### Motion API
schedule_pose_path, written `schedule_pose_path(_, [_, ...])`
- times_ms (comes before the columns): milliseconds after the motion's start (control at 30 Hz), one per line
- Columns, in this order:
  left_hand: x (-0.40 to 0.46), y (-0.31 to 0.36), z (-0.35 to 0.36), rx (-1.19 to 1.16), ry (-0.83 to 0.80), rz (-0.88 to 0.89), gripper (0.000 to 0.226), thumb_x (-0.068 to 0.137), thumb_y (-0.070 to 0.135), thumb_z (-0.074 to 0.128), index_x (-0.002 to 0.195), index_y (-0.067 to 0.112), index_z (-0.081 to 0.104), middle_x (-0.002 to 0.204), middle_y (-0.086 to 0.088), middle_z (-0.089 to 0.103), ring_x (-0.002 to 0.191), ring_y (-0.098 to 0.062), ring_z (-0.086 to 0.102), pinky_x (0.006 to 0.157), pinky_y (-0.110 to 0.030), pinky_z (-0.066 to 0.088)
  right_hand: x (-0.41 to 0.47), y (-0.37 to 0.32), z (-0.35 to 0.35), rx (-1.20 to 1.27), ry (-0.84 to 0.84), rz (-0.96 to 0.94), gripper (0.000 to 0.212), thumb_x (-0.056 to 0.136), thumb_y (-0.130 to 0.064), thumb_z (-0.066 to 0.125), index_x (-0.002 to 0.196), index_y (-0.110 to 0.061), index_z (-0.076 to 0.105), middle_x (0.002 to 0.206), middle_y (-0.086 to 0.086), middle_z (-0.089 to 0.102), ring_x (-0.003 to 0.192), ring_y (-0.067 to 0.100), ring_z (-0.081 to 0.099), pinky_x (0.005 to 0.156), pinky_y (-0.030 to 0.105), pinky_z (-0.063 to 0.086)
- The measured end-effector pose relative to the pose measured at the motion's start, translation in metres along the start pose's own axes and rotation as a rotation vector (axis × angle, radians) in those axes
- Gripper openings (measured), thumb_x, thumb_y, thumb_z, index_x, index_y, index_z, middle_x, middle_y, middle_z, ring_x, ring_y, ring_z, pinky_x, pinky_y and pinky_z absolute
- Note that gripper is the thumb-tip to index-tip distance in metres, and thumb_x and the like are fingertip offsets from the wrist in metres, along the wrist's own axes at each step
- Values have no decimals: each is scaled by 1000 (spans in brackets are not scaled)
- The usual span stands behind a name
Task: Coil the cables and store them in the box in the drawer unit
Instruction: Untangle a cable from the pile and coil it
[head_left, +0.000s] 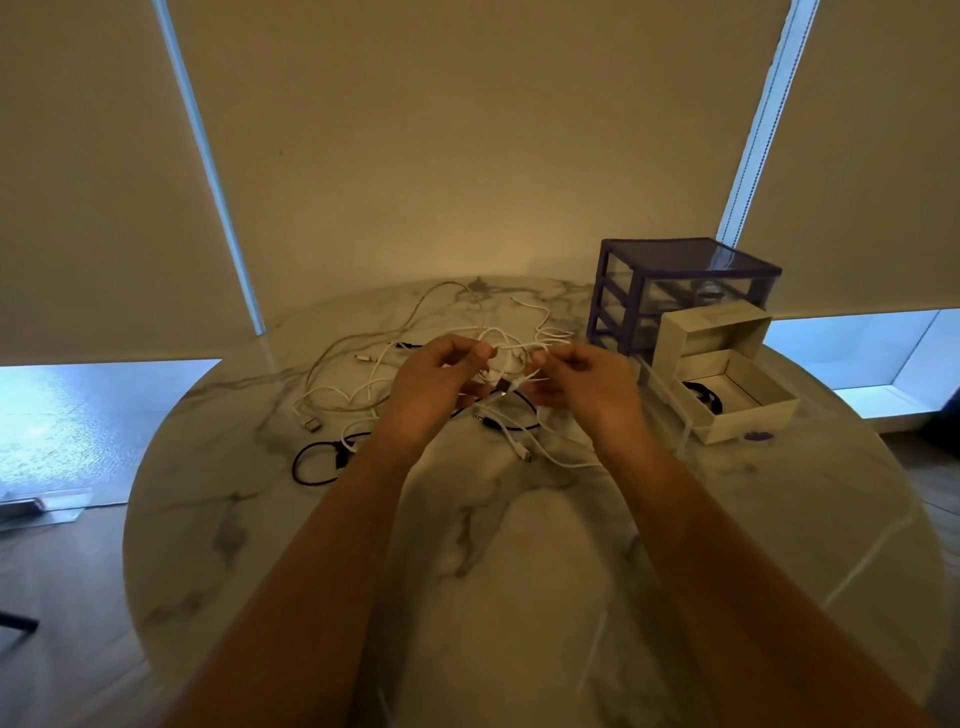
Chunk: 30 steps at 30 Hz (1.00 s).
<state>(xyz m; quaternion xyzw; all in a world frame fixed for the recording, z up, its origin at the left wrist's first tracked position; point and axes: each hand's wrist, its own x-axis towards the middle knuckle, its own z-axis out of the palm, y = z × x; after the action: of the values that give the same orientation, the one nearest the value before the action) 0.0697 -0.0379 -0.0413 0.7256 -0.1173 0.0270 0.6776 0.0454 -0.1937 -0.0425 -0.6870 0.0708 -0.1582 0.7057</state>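
Hands (441, 384) (582, 382) pinching white cable (511, 358), black cable (317, 462) beside, drawer unit (675, 291) right

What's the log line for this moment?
left hand: gripping white cable | right hand: gripping same cable | box: open, one black cable inside

Left hand (436, 382), right hand (582, 382) pinching white cable (511, 358) above marble table (519, 545).
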Motion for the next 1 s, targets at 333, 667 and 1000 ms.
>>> schedule_pose_path(333, [-5, 5, 3, -37, -70, -61, 8, 91, 25, 64, 90, 21, 70, 87, 1, 68, 67, -5, 64, 61, -17, 52, 0, 3, -2, 152, -15, 76, 27, 92, -23, 61, 113, -7, 66, 102, 9, 72, 72, 11, 64, 64, 22, 50])
schedule_pose_path(667, [-9, 11, 5, -149, -96, -129, 11, 92, 22, 63, 97, 18, 71, 82, 6, 68, 68, -1, 63, 60, -13, 51, -4, -1, -4, 117, -69, 120, 25, 92, -32, 61, 112, -18, 67, 103, 2, 73, 87, 13, 66, 74, 27, 47])
schedule_pose_path(1000, [-10, 16, 4, -237, -109, -174, 9, 90, 26, 63, 91, 22, 72, 80, 9, 69, 77, -7, 62, 68, -20, 46, -7, -7, -2, 365, -272, 215, 16, 95, -27, 54, 105, -20, 64, 81, -6, 63, 58, 5, 42, 56, 21, 29])
